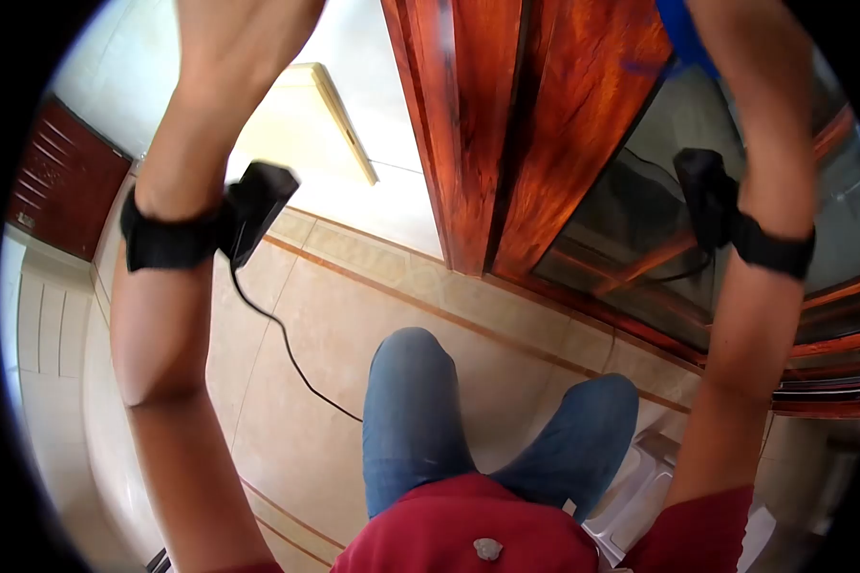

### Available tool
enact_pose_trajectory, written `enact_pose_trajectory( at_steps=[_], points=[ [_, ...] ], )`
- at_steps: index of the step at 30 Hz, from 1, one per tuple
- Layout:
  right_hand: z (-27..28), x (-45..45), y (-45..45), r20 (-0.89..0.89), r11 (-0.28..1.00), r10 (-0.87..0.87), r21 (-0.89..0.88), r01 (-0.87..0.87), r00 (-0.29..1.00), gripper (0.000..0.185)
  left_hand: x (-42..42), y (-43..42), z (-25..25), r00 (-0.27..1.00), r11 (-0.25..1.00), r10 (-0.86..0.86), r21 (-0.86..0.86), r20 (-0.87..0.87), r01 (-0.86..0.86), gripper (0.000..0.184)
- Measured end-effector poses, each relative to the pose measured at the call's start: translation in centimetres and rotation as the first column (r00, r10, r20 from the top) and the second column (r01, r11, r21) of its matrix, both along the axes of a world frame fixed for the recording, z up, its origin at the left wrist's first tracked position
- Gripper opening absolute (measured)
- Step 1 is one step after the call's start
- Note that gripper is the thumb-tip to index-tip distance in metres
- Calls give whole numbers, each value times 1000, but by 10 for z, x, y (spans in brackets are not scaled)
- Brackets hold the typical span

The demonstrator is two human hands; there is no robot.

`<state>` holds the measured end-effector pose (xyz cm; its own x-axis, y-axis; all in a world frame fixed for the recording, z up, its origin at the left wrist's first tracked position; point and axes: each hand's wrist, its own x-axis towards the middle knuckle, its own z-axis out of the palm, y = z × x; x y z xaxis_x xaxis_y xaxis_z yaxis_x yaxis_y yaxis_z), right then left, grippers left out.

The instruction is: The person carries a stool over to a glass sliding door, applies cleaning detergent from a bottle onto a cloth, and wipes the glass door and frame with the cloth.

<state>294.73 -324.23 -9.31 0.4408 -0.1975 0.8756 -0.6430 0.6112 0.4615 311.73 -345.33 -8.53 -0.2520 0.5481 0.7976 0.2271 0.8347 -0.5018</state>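
Both arms reach up past the top edge. The lower part of my left hand shows at the top left, in front of a white wall; its fingers are cut off. At the top right, the visible part of my right hand is beside a blue cloth-like item, in front of a wooden-framed glass door. Its fingers do not show, so whether it grips the blue item is unclear. Each wrist wears a black strap with a black device, the left one and the right one.
A pale yellow panel is by the white wall. A dark red door stands far left. My jeans-clad knees are over the tiled floor, with a white plastic seat at the lower right. A black cable hangs from the left device.
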Motion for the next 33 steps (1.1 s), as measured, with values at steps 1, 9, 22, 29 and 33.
enact_pose_trajectory(
  at_steps=[1, 9, 22, 29, 33],
  points=[
    [-10, -9, -6, -17, 1000, -24, -7, 24, 1000, 41, 13, -3, -9, 998, 998, -32, 49, 46, 30, 38],
    [-263, -16, 14, 269, 903, -90, 428, -36, 959, 30, 91, -15, -133, 909, 782, 68, 544, 410, -304, 36],
    [-281, -50, 150, 299, 767, -257, 642, 5, 919, 25, 158, 5, -189, 715, 494, 74, 597, 696, -632, 14],
    [-63, -94, 145, 77, 1000, -18, 9, 18, 997, 22, 110, 38, -197, 710, 580, 31, 566, 703, -586, 12],
    [-223, -59, 116, 270, 908, -46, 412, -72, 962, 26, 77, 61, -201, 708, 637, -30, 560, 705, -530, 11]
  ],
)
